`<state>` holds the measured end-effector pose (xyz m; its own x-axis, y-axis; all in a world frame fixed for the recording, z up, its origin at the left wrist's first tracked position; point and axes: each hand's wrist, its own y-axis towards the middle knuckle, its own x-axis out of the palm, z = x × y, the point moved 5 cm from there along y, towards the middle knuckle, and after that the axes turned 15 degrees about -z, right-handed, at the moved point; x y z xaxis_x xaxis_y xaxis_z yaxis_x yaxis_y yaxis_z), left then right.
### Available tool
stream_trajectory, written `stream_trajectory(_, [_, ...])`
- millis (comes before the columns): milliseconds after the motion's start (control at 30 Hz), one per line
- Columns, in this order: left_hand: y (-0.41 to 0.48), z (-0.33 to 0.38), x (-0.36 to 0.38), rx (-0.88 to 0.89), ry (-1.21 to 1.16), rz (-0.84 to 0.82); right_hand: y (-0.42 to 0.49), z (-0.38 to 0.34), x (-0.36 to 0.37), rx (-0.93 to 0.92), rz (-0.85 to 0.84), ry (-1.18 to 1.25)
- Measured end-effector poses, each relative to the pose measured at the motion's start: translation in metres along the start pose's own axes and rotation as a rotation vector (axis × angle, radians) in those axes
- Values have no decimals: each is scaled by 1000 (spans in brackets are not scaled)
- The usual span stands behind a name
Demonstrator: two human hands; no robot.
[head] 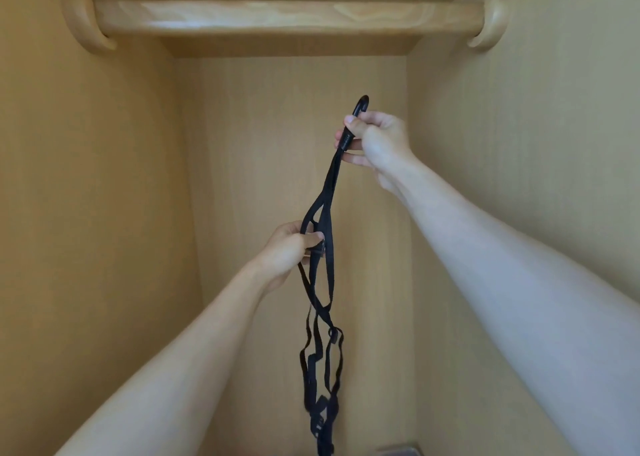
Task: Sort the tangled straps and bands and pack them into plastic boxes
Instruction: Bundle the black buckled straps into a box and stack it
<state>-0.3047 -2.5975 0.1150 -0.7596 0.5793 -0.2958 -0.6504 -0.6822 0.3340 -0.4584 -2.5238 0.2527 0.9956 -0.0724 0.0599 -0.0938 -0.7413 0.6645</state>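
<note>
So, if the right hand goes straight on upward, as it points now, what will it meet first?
Probably the wooden rail above the right hand; nothing lies between them, though depth is unclear.

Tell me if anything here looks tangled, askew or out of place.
The black straps are the odd part: hung from the hook the right hand grips, they cross and loop in a snarl below the left hand, which holds them midway. The wooden rail sits level.

A wooden rail (287,17) spans the wardrobe (104,213) beneath its shelf (287,46).
</note>
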Motion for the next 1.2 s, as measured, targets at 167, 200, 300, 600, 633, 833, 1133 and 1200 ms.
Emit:
stream_trajectory(167, [3, 1, -3, 54, 127, 82, 3, 2, 5, 2, -46, -23])
stream_trajectory(200, [3, 2, -4, 73, 201, 112, 3, 1, 5, 1, -50, -17])
stream_trajectory(300, [2, -1, -5, 88, 365, 172, 5, -6, 3, -21, -41, 37])
stream_trajectory(600, [-24, -43, 26, -65, -177, -157, 16, -19, -5, -36, 27, 125])
stream_trajectory(633, [-25, -46, 32, -83, -255, -193, 16, -15, -5, -29, 33, 122])
stream_trajectory(833, [-28, -41, 68, -65, -421, -312, 18, -1, -12, -15, 115, 87])
stream_trajectory(1133, [-35, -75, 62, -143, -195, -231, 14, -24, -50, -51, 226, -8])
stream_trajectory(1200, [-35, -88, 59, -167, -166, -218, 14, -29, -53, -65, 224, -42])
